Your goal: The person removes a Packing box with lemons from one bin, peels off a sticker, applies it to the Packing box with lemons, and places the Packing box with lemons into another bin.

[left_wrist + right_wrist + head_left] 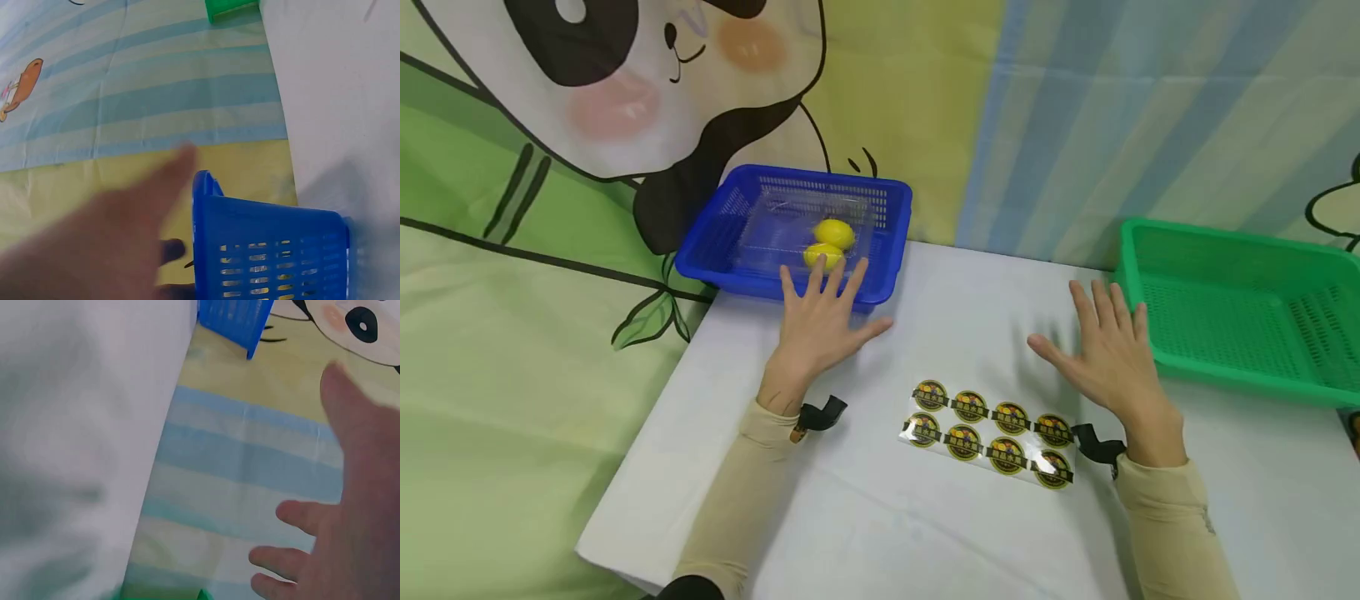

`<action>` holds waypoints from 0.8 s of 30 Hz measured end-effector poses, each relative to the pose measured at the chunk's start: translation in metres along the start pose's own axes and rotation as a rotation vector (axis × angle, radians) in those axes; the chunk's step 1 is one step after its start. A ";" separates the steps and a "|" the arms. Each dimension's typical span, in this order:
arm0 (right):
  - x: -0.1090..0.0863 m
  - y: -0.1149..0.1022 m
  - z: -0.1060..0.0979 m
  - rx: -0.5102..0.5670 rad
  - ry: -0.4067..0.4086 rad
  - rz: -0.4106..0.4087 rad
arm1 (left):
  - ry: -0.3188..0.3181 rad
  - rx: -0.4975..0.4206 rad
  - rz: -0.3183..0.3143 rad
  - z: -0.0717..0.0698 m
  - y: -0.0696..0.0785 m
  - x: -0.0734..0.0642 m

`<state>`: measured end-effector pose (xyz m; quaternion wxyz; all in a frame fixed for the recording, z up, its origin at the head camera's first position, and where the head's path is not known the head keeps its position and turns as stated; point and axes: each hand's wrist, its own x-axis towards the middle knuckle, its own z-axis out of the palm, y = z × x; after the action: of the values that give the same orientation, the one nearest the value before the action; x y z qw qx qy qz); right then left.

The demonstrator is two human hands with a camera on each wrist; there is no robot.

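Observation:
In the head view my left hand (820, 325) hovers at the near edge of a blue plastic basket (715, 279), fingers spread and holding nothing. Inside that basket lie a clear plastic box (767, 237) and two yellow lemon-like fruits (833, 234), partly behind my fingertips. My right hand (1108, 358) is held over the table beside a green plastic basket (1240, 379), its fingers extended and thumb out. Between the two arms a sheet of round stickers (988, 433) lies flat, black and gold labels in two rows. Both wrist views show the hands with nothing in them.
A white-covered table (880, 533) carries everything. Behind it hangs a printed cloth (895, 100) with a panda figure and blue stripes. The blue basket stands at the back left, the green one at the right. Dark wrist mounts (823, 414) jut from both wrists.

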<state>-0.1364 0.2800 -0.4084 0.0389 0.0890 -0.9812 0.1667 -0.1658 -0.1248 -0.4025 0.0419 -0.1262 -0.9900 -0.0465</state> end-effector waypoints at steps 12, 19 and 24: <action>0.044 -0.035 -0.002 0.228 0.152 -0.179 | 0.200 0.086 0.072 0.019 0.013 0.014; 0.096 -0.073 0.012 0.343 0.101 -0.290 | 0.280 0.123 0.106 0.033 0.020 0.025; 0.124 -0.094 0.017 0.393 0.093 -0.338 | 0.320 0.130 0.141 0.042 0.026 0.029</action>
<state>-0.2416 0.1663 -0.3814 0.0929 0.2498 -0.8983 0.3493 -0.1897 -0.0880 -0.4392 0.2100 -0.1835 -0.9603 0.0013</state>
